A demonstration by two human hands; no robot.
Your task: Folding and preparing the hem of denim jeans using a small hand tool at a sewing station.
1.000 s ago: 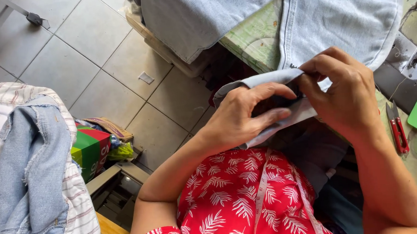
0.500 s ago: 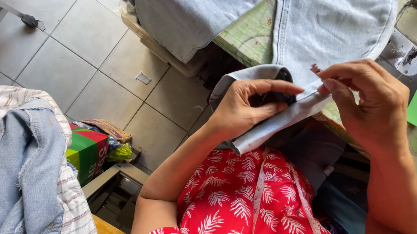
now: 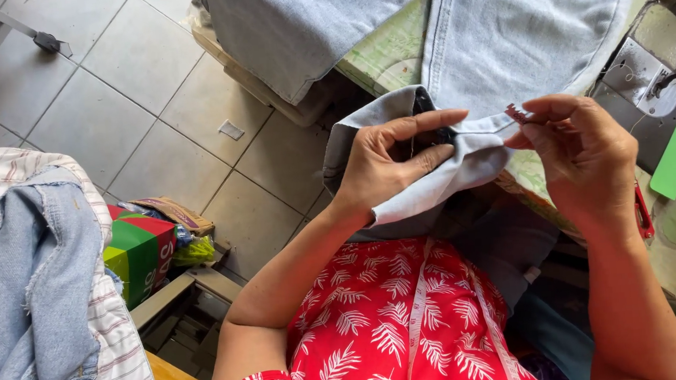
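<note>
Me, head view | left hand and right hand: bare, no gloves, no rings I can make out | arms: uncovered | top: red with white fern-leaf print | tape measure: pale, draped down my front

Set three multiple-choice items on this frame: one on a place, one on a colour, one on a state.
1. Where does the red, green and yellow box sit?
A. on the sewing machine
B. low at the person's left, by the floor
C. in the lap

2. The folded denim piece in the hands is:
A. pale blue-grey
B. black
C. yellow

3. The left hand is:
A. open and empty
B. out of view
C. pinching the denim

Answers: B, it sits beside the tiled floor; A, pale like the hanging jeans; C, its fingers press the fold.
</note>
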